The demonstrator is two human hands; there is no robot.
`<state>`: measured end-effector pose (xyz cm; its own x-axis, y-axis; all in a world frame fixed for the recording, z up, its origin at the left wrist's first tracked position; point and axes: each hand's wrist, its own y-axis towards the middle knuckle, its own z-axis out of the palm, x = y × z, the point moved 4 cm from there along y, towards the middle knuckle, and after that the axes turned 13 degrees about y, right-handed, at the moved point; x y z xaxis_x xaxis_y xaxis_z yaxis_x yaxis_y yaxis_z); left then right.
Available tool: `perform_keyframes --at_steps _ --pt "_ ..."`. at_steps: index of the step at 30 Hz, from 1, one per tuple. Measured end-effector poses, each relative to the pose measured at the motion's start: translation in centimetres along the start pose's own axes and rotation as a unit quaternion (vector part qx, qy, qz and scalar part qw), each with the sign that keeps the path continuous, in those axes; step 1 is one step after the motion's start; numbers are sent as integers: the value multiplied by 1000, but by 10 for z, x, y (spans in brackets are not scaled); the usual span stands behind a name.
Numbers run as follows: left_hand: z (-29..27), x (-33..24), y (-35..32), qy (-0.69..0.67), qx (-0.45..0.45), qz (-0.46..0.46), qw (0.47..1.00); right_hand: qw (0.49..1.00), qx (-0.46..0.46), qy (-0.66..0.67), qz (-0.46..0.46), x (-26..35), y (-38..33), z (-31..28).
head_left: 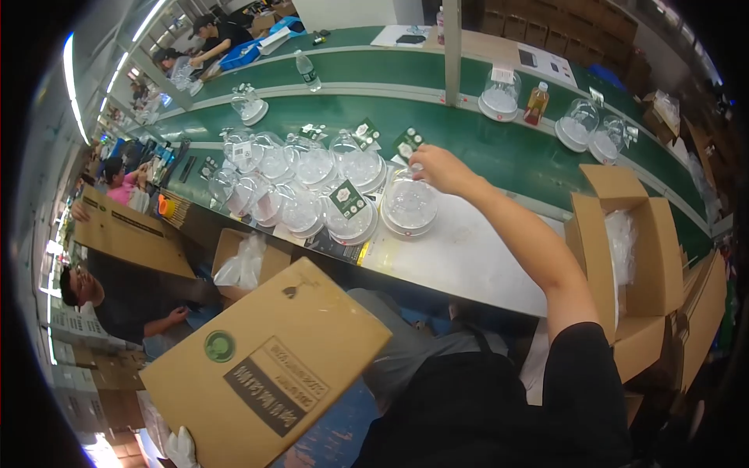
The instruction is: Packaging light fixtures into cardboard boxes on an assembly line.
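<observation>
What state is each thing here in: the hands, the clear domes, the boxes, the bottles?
Right hand: reaching out, fingers on top of a clear dome.
Left hand: gloved, gripping a flat cardboard box at its lower edge.
Cluster of clear domes: upright on the bench, close together.
Open carton: flaps up, clear bags inside.
Orange bottle: upright, capped.
Water bottle: upright.

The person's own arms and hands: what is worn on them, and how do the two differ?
The right hand is bare, and its forearm is bare as well; a short black sleeve covers only the upper arm. The left hand wears a white glove. The left arm is hidden behind a cardboard box, so its sleeve cannot be seen.
</observation>
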<state>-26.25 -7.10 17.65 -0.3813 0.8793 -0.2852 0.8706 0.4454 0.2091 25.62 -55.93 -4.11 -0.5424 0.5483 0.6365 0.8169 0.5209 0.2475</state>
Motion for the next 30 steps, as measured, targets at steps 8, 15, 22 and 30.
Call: perform_keyframes --at_steps 8,15,22,30 --pt "-1 -231 47 -150 69 55 985 988 -130 -15 -83 94 -32 -199" --pt "51 -323 66 -99 176 208 957 953 -228 -119 -157 150 -100 -324" --pt "125 -478 69 -166 364 283 872 959 -213 -138 -126 185 -141 -370" --pt "181 -563 30 -167 474 423 754 944 -178 -248 -126 241 -166 -390"
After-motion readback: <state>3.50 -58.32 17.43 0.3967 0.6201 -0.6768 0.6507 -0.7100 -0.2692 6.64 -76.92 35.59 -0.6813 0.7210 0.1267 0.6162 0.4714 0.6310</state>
